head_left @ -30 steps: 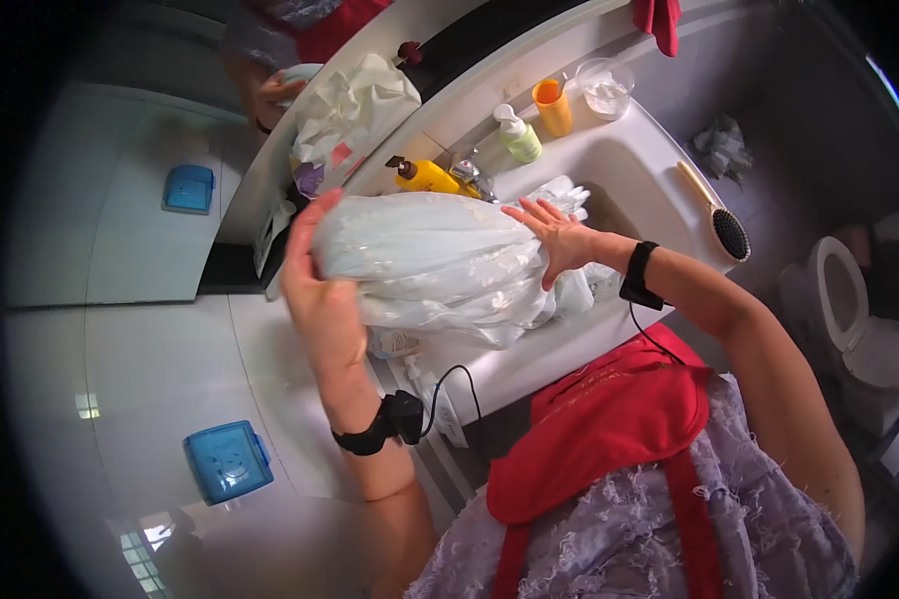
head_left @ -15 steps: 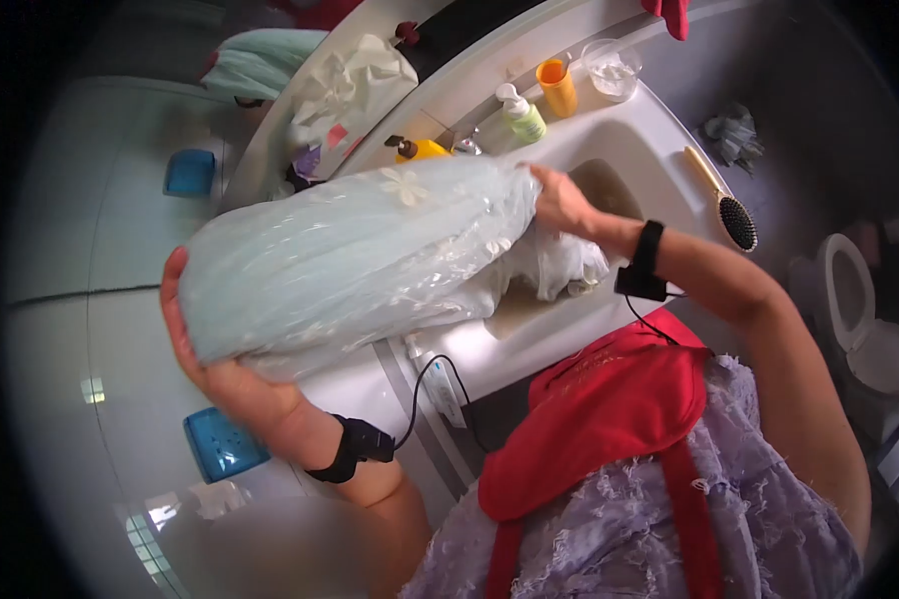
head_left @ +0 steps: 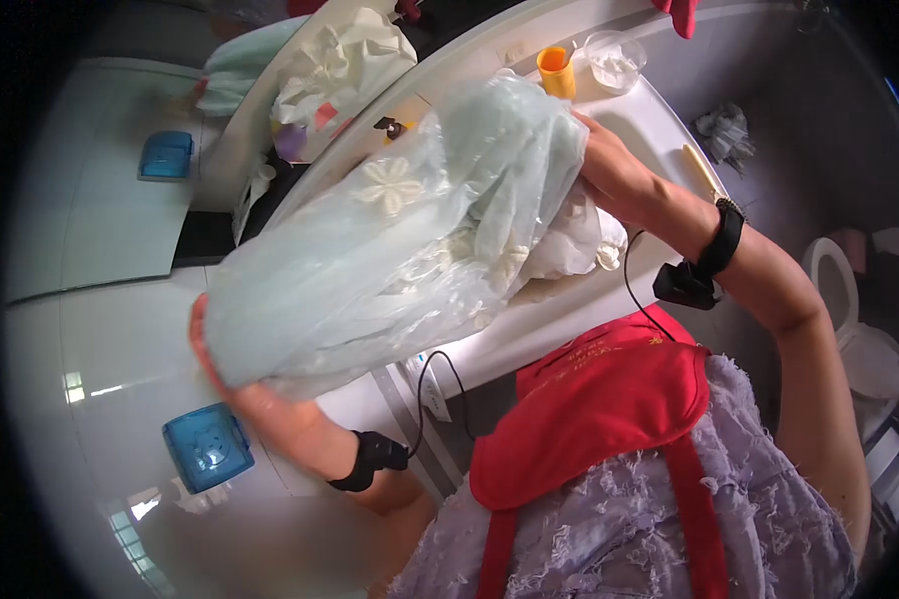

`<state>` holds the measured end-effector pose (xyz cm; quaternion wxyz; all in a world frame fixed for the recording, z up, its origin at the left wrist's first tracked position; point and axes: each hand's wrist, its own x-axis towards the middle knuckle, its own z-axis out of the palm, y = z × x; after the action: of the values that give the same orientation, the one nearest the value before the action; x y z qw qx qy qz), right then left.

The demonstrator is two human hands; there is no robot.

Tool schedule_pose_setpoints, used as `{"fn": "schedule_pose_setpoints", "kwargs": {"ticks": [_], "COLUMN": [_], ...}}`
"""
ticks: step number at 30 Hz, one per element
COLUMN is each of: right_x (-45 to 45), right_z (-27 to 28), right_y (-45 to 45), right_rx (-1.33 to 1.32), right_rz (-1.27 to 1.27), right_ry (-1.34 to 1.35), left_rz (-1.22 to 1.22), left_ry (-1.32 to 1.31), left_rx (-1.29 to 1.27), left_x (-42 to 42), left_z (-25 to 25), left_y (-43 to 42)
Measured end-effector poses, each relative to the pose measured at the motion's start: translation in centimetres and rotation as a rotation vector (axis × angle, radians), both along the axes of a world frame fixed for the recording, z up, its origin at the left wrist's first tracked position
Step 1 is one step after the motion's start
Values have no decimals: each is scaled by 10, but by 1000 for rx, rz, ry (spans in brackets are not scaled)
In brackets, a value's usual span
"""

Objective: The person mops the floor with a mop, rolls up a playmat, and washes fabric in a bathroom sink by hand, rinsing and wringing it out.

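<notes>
Held across the washbasin [head_left: 659,110] is a pale mint tulle dress [head_left: 320,270], sheer and glossy, with white flower appliqués. My left hand [head_left: 260,407] cups its left end, fingers curled round the edge. At the upper right end my right hand [head_left: 614,165] grips the bunched fabric; its fingertips are hidden behind the folds. A white, bunched part of the cloth [head_left: 569,235] hangs below my right hand into the basin. The dress hides most of the basin's bowl.
Behind the dress stand an orange cup [head_left: 556,72] and a clear bowl [head_left: 614,62]. A yellow pump bottle [head_left: 398,130] is mostly covered. Blue wall boxes [head_left: 210,447] are at left. A hairbrush [head_left: 704,170] lies on the basin's right rim. A toilet [head_left: 869,359] stands at right.
My right hand has moved up and to the right, lifting and bunching its end of the dress. The left end has shifted slightly right and down. The green pump bottle is now mostly covered.
</notes>
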<state>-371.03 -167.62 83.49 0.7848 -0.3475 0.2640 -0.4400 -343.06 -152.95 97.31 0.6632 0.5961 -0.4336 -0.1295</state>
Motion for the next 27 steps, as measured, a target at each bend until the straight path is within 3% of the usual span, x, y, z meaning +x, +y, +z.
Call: {"fn": "schedule_pose_setpoints", "kwargs": {"ticks": [4, 6, 9, 10, 13, 18, 21, 27], "right_x": [-11, -27, -44, -37, -21, 14, 26, 48], "right_z": [-94, -135, -190, -180, -172, -221, -244, -299], "right_y": [-3, -3, 2, 12, 26, 21, 3, -34], "right_rx": [48, -60, -648, -526, -631, -765, -808, -764], "right_rz": [-57, 81, 276, 489, 545, 523, 606, 763], "right_ry": [191, 774, 1308, 1598, 1630, 1570, 1677, 1727], "left_rz": [-110, -180, -306, -340, -382, -536, -388, -493], "left_ry": [-12, -32, -242, -336, -592, -672, -747, -843], "left_rx": [199, 265, 383, 397, 450, 862, 943, 1072], "left_x": [12, 16, 14, 12, -1, -37, -50, -39], "left_z": [-73, -126, -197, -225, -315, -404, -432, -468], "left_y": [-20, -33, -48, -47, -53, -53, -70, -107]}}
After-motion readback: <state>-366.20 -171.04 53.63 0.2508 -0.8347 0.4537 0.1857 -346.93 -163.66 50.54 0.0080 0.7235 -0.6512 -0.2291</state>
